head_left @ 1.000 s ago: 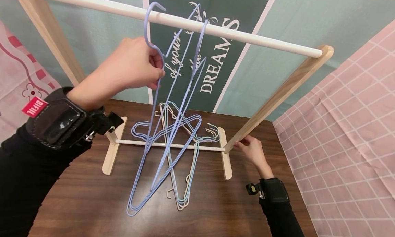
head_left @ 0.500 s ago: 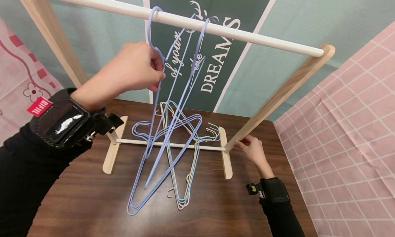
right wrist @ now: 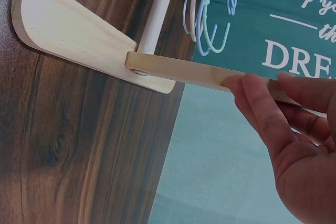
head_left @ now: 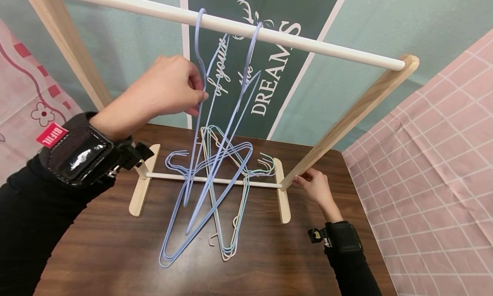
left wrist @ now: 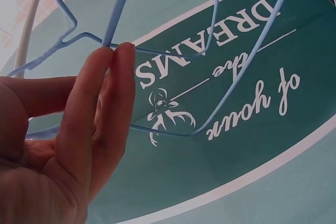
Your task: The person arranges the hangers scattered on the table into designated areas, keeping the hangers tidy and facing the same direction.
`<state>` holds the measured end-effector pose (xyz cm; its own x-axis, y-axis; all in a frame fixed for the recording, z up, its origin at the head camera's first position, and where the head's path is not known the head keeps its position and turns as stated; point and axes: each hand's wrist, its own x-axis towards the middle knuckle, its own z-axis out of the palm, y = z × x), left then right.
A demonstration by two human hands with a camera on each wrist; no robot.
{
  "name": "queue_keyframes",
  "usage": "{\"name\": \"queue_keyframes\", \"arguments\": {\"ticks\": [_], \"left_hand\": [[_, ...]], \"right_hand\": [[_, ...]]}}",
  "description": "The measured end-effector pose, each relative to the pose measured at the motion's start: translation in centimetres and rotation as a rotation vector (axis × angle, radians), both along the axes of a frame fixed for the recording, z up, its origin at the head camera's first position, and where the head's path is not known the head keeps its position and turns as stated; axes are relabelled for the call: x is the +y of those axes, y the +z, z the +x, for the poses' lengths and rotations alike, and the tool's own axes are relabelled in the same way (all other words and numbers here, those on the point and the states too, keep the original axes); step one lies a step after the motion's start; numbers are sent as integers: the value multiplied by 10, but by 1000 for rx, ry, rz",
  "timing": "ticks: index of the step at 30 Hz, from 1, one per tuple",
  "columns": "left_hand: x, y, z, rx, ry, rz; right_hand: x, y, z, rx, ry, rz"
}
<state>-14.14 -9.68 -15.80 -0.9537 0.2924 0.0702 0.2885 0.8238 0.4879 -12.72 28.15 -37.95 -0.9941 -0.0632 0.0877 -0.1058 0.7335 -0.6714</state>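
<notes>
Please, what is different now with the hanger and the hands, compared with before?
The left hand lowered and turned its blue hanger; the hook now goes over the white rail. Nothing was let go. The right hand still holds the upright; the piled hangers lie unchanged.

A teal cloth (head_left: 385,26) backs the brown wooden table (head_left: 115,253).

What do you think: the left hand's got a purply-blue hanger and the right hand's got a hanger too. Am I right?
No, the right hand holds a wooden post, as the right wrist view shows. The left hand does hold a purply-blue hanger.
</notes>
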Motion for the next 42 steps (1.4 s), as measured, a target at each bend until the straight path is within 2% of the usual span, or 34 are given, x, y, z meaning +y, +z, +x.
{"name": "queue_keyframes", "arguments": {"ticks": [20, 28, 36, 42], "left_hand": [[-1, 5, 9, -16, -28, 106], [-2, 4, 10, -89, -35, 169], [-3, 1, 8, -75, -36, 151], [-4, 0, 7, -94, -29, 145]], "right_hand": [[-5, 0, 3, -21, -16, -23], [-4, -1, 3, -23, -26, -33], [-4, -1, 3, -15, -23, -38], [-5, 0, 3, -24, -24, -32]]}}
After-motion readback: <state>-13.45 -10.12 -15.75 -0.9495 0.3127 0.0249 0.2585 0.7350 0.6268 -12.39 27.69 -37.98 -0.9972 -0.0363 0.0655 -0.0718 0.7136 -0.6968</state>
